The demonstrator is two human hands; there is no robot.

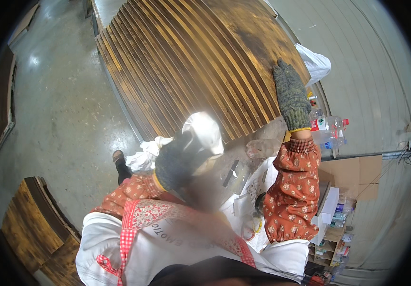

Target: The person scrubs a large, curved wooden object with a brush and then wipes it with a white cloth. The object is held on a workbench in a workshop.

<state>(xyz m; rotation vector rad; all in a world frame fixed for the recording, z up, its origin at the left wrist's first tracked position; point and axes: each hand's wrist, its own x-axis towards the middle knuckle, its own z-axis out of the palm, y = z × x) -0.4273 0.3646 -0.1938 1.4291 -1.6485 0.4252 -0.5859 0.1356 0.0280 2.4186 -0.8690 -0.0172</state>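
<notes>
A dark grey knitted glove covers my left hand (179,159), which is closed round a bunched white cloth (204,133) at the near edge of the stacked wood. The cloth and glove are partly smeared by motion. My right hand (291,93), in a matching glove with a yellow cuff, lies flat with its fingers stretched out on the topmost brown wooden board (251,33). To the left of that board, many stained boards (167,66) overlap like steps, their long edges showing.
A clear plastic bottle (262,148) lies near the stack's front right corner. Large bottles (329,125) stand at the right. A white cloth (150,153) hangs left of my left hand, and another white bundle (313,63) sits beyond my right. More wooden panels (34,224) lie at lower left.
</notes>
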